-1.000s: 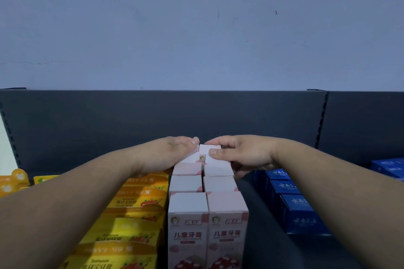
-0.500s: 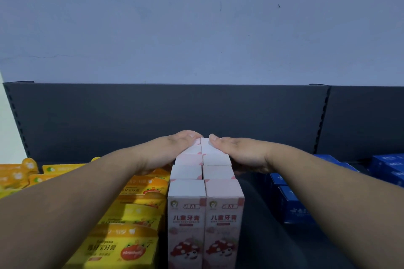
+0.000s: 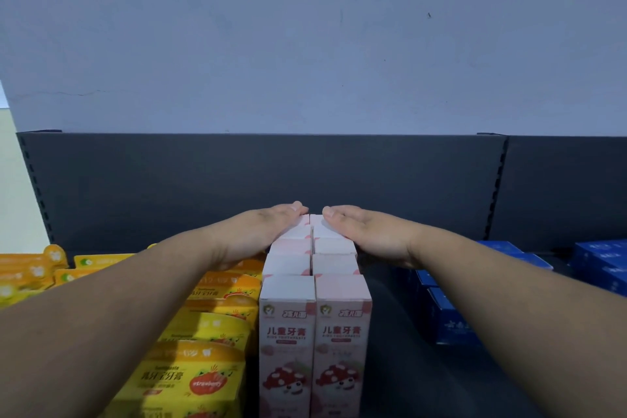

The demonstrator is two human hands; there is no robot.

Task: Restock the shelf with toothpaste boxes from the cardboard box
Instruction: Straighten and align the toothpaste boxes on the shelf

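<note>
Presently | pink toothpaste boxes are stood upright in a double row on the shelf, yellow boxes just left, blue boxes right | rear pair is pressed by left hand and right hand, fingers flat, nothing gripped | risk: row may be toppled rightward into the gap by uneven pressure

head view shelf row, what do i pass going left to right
orange packs → yellow strawberry toothpaste boxes → pink toothpaste boxes → bare strip of dark shelf → blue boxes
</note>
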